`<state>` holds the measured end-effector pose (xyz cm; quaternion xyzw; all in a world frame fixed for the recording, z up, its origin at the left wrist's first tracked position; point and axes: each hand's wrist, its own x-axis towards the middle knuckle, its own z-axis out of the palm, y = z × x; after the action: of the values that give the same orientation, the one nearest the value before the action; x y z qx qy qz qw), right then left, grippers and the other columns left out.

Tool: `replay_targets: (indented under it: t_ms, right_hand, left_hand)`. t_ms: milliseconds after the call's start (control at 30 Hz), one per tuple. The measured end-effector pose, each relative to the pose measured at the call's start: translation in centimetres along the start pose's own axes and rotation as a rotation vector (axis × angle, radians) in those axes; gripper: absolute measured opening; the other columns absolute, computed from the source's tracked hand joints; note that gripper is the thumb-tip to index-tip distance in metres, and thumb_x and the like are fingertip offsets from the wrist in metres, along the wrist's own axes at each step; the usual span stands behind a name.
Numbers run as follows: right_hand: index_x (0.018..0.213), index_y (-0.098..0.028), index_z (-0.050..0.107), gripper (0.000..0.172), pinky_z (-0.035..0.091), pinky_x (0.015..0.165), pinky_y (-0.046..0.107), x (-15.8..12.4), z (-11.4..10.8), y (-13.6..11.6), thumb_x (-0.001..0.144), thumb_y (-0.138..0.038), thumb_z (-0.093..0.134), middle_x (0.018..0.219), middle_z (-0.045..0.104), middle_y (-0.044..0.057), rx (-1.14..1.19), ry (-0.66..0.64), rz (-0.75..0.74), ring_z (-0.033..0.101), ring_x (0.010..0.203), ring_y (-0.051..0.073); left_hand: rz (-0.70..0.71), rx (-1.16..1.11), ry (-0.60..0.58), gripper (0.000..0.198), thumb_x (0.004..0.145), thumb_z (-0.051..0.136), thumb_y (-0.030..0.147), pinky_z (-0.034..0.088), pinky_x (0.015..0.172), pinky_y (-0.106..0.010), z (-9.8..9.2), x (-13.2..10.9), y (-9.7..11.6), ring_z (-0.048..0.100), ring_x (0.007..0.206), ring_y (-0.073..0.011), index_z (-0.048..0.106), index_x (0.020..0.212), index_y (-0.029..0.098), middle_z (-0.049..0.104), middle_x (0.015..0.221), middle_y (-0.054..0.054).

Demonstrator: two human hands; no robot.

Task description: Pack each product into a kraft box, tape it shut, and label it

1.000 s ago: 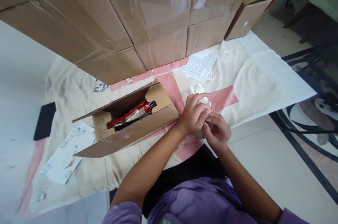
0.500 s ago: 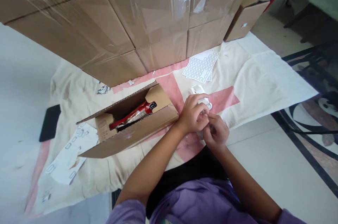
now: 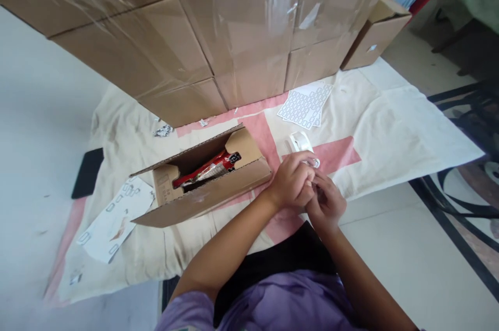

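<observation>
My left hand [image 3: 293, 181] and my right hand [image 3: 326, 203] meet at the front edge of the cloth-covered surface. Both have curled fingers pressed together at the tips; whatever is between them is hidden. Just beyond my left fingers lies a white plastic piece [image 3: 299, 141] that looks like a tape dispenser, its near end partly covered by the hand. Left of my left wrist, an open cardboard box [image 3: 210, 194] stands with its flaps up. Inside it lie shiny red packets [image 3: 202, 171].
Taped cardboard cartons [image 3: 249, 35] form a wall at the back. Sticker sheets [image 3: 306, 105] lie before them, and another sheet [image 3: 117, 219] is left of the open box. A black phone-like slab [image 3: 88, 172] rests at the far left. A smaller carton [image 3: 374, 35] stands back right.
The view has shifted, so everything sits slightly further right. My left fingers have curled in more tightly, and both hands remain together.
</observation>
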<state>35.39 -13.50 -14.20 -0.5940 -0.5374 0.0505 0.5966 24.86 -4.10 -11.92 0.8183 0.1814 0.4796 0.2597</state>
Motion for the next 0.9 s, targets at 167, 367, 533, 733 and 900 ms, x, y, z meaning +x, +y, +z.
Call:
replay_targets:
  t_ms: [167, 367, 533, 733, 900]
  right_hand:
    - [0.114, -0.03, 0.075, 0.027, 0.063, 0.081, 0.039, -0.3, -1.4, 1.0, 0.089, -0.023, 0.073, 0.106, 0.08, 0.005, 0.18, -0.055, 0.111, 0.076, 0.093, 0.024]
    - [0.1, -0.026, 0.075, 0.017, 0.062, 0.064, 0.028, 0.6, -2.4, 1.6, 0.085, -0.031, 0.08, 0.086, 0.077, 0.003, 0.38, -0.203, 0.281, 0.075, 0.074, 0.019]
    - [0.099, -0.023, 0.079, 0.021, 0.065, 0.077, 0.032, 0.8, -2.6, 2.1, 0.09, -0.041, 0.075, 0.095, 0.081, 0.007, 0.33, -0.188, 0.368, 0.078, 0.088, 0.024]
    - [0.087, -0.021, 0.079, 0.03, 0.064, 0.073, 0.033, 0.7, -2.6, 2.9, 0.09, -0.05, 0.072, 0.087, 0.08, 0.007, 0.231, -0.16, 0.356, 0.075, 0.08, 0.025]
    - [0.091, -0.019, 0.078, 0.038, 0.061, 0.07, 0.032, 0.5, -2.1, 3.0, 0.086, -0.057, 0.075, 0.088, 0.079, 0.008, 0.208, -0.079, 0.4, 0.073, 0.078, 0.024]
  left_hand:
    - [0.161, 0.042, -0.003, 0.002, 0.087, 0.049, 0.024, 0.059, 0.092, -0.038, 0.3, 0.1, 0.7, 0.066, 0.105, -0.021, 0.049, 0.087, 0.022, 0.062, 0.121, -0.013]
    - [0.159, 0.094, -0.048, 0.008, 0.085, 0.054, 0.027, 0.058, 0.092, -0.038, 0.4, -0.2, 0.8, 0.068, 0.108, -0.022, 0.047, 0.085, 0.023, 0.068, 0.115, -0.013]
    - [0.186, 0.216, -0.243, 0.01, 0.092, 0.047, 0.023, 0.052, 0.092, -0.036, 0.0, 0.4, 1.1, 0.071, 0.101, -0.0186, 0.057, 0.093, 0.02, 0.077, 0.111, -0.007]
    - [0.181, 0.247, -0.191, 0.021, 0.09, 0.054, 0.025, 0.05, 0.086, -0.036, -1.0, 1.1, 1.5, 0.072, 0.094, -0.0185, 0.064, 0.107, 0.019, 0.079, 0.098, -0.001]
    - [-0.01, 0.241, -0.21, 0.023, 0.094, 0.059, 0.027, 0.05, 0.083, -0.034, -0.8, 1.6, 2.2, 0.071, 0.09, -0.0181, 0.067, 0.114, 0.019, 0.077, 0.093, -0.001]
